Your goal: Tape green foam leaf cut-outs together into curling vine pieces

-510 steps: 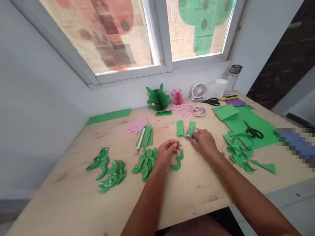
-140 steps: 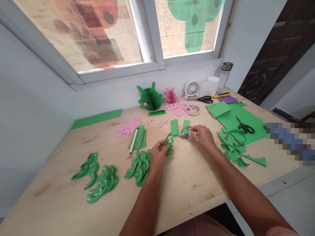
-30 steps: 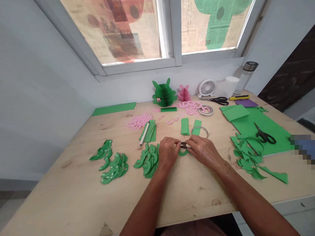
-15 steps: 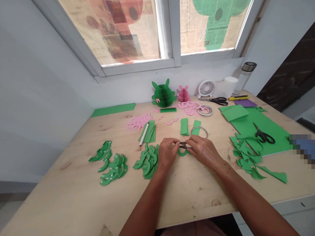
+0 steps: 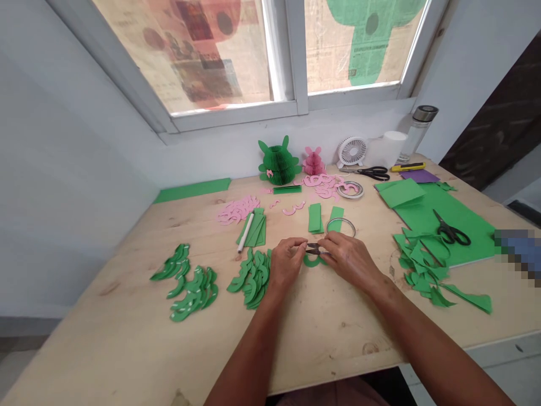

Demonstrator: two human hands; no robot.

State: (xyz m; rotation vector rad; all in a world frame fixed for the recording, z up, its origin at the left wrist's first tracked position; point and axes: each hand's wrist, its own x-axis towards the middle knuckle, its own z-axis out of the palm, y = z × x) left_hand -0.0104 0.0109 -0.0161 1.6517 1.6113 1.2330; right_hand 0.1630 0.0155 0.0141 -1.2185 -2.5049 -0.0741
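Observation:
My right hand [image 5: 344,256] is closed around small snips [image 5: 313,252], whose dark blades point left and stand a little apart. Facing them, the thumb and finger of my left hand [image 5: 287,262] are pinched together at the blade tips. What lies in that pinch is too small to make out. Below the blades a curved green paper piece [image 5: 311,261] rests on the table, partly covered by my right fingers. A thin tape roll [image 5: 354,228] lies just behind my right hand. Beside my left wrist is a pile of wavy green paper pieces [image 5: 251,279].
More green cutouts with white strips [image 5: 194,296] lie left. Behind are a white pen [image 5: 245,232] on green strips, pink cutouts [image 5: 239,210] and folded green paper [image 5: 315,218]. At right are green scraps [image 5: 422,265] and black scissors [image 5: 452,232] on green sheets. A green paper figure [image 5: 279,163] stands behind.
The whole view has shifted slightly. Both hands keep nearly the same pose, and the blades of the snips look slightly farther apart.

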